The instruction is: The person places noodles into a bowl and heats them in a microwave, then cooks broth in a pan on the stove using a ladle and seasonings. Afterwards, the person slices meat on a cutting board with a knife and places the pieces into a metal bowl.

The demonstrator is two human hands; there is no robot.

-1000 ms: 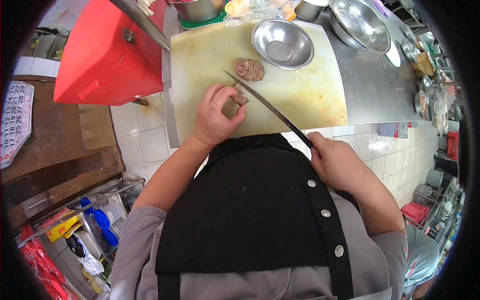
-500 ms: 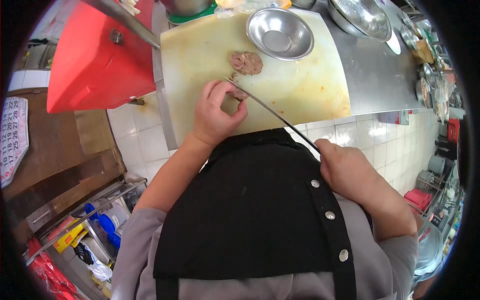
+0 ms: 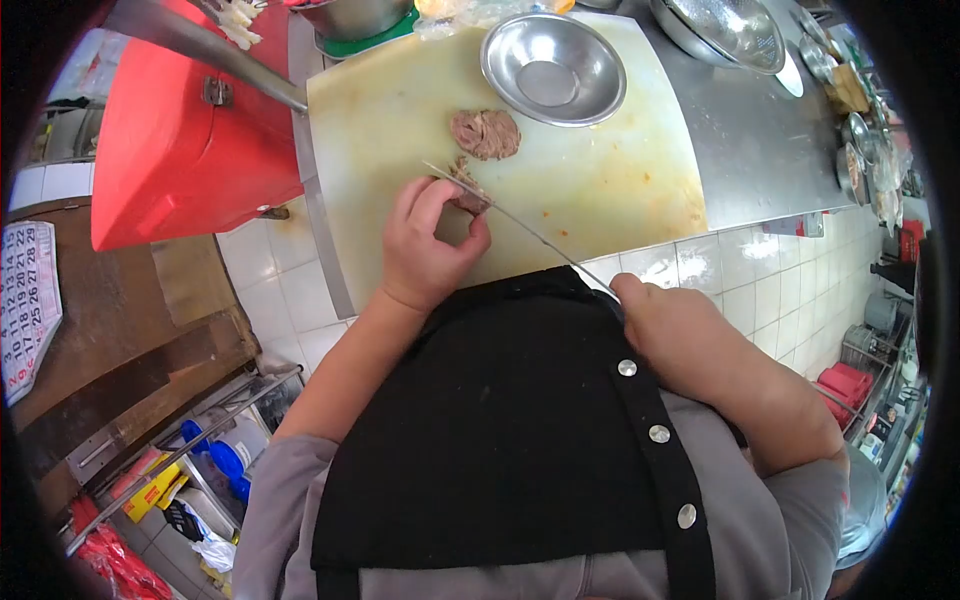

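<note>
My left hand (image 3: 432, 240) grips a small piece of cooked meat (image 3: 470, 200) near the front edge of a pale cutting board (image 3: 620, 180). Its fingers curl over the far side, with the thumb on the near side. In my right hand (image 3: 665, 325) is the handle of a long thin knife (image 3: 535, 233). The blade runs up and left across the meat, its tip just past my left fingertips. A larger round piece of brown meat (image 3: 485, 135) lies on the board beyond. A shallow metal bowl (image 3: 553, 70) stands to the right of that piece.
At the left is a red box (image 3: 190, 150) with a metal pole (image 3: 230, 60) slanting over it. A steel counter (image 3: 765, 150) continues right of the board, holding a metal colander (image 3: 725, 30). A metal pot (image 3: 355, 15) stands at the back.
The knife has slid up and left, its tip now further past my left fingers. My right hand has moved left with it. The left hand still grips the meat.
</note>
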